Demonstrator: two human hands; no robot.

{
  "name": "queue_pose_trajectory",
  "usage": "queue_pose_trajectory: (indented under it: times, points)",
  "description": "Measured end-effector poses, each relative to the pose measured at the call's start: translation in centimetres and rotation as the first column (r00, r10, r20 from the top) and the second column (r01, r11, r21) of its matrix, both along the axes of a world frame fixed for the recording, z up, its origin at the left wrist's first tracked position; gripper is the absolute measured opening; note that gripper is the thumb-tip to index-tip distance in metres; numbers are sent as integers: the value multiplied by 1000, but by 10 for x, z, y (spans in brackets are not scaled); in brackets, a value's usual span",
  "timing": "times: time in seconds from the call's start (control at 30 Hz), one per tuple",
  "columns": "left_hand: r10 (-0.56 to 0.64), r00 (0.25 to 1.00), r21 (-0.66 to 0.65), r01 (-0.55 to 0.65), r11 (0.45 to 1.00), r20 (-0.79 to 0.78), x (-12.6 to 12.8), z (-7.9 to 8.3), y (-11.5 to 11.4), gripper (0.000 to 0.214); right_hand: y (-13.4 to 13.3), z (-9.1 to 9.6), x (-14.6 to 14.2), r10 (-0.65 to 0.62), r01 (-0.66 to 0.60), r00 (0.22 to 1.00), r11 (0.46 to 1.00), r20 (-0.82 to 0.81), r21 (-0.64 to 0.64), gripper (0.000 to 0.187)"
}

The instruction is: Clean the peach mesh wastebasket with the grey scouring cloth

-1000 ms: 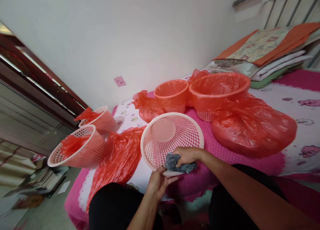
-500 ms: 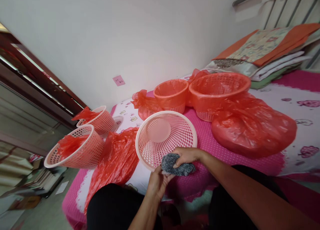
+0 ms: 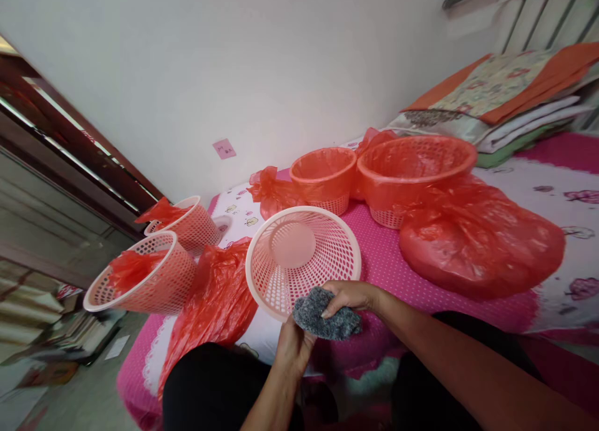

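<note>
A pale pink plastic basket (image 3: pixel 294 245) with latticed sides is tipped so its mouth faces me. My left hand (image 3: pixel 294 347) grips its near rim, with the fingers partly hidden by a cloth. That dark grey, fuzzy cloth (image 3: pixel 312 312) is bunched in my right hand (image 3: pixel 350 295) and lies against the rim beside my left fingers. Just left of this basket spreads a crumpled red plastic bag (image 3: pixel 210 300).
Two pink baskets holding red bags, a front one (image 3: pixel 159 287) and a rear one (image 3: pixel 196 225), stand left. Red-bag-lined baskets (image 3: pixel 322 175) (image 3: pixel 412 181) stand behind. A bulging red bag (image 3: pixel 482 244) sits right, near folded bedding (image 3: pixel 505 100). Everything rests on a pink-and-white bedspread (image 3: pixel 374 256).
The basket has shifted slightly left in view. My right hand has moved the cloth a little left and down along the rim, covering more of my left fingers.
</note>
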State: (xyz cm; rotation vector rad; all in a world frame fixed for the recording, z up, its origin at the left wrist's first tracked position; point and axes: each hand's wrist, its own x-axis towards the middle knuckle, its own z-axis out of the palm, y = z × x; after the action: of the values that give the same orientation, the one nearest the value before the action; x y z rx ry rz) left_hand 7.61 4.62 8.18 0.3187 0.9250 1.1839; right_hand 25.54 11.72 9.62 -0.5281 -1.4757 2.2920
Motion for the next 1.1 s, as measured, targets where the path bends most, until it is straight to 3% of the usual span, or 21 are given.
queue_pose_trajectory:
  times: [0.23,0.37,0.53,0.7,0.87,1.0,1.1]
  points:
    - [-98,985,-173,121,977,140,-15,6,5,27,-13,-10,-12,65,-74,996,988,-65,-139,38]
    - [-122,975,-149,150,977,184,-19,4,5,30,-9,-4,-4,44,-45,999,992,-13,-119,39]
    - [-225,950,-81,247,966,215,-25,3,6,49,-5,1,4,71,-69,997,995,33,-71,39]
    - [-84,980,-58,95,994,179,-24,10,11,46,1,4,14,91,-92,992,996,92,12,37]
    - [126,987,-39,-122,992,102,-18,27,14,41,11,-1,22,18,-80,938,983,346,165,31]
    - [181,983,-58,-180,982,19,-16,40,13,31,21,-10,23,-127,22,920,962,372,274,30]
    - [132,988,-63,-137,989,-85,-21,44,12,23,33,-15,31,-335,185,888,888,315,422,35]
